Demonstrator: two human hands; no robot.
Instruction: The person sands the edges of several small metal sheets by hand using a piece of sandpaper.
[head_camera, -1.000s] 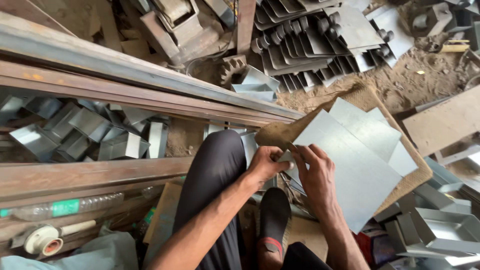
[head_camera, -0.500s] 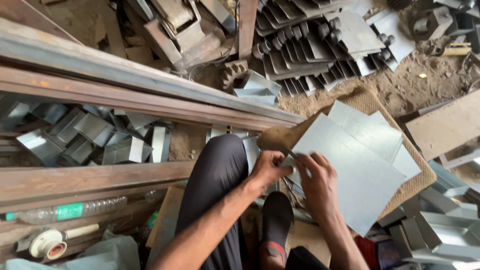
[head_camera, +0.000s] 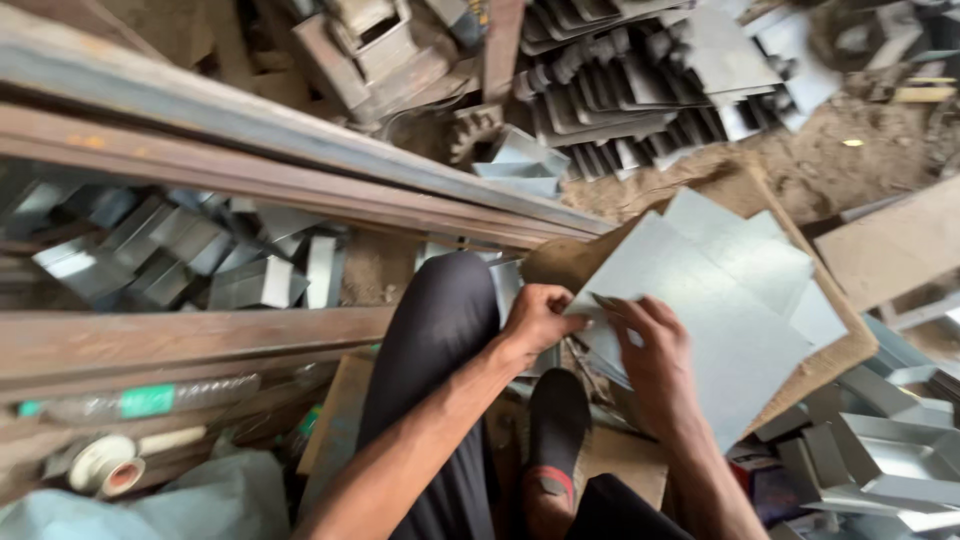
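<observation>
Since the earlier frames, little change is noted: both hands have stayed at the near edge of the stack of flat grey metal sheets, with the fingers shifted slightly. The left hand is closed on the stack's near corner. The right hand is laid on the top sheet, fingers curled at its edge. The stack is borne on a brown cardboard piece. Left of the stack, a black-clad knee is seen, and beyond it rusty steel beams. Folded metal brackets are heaped above the stack.
</observation>
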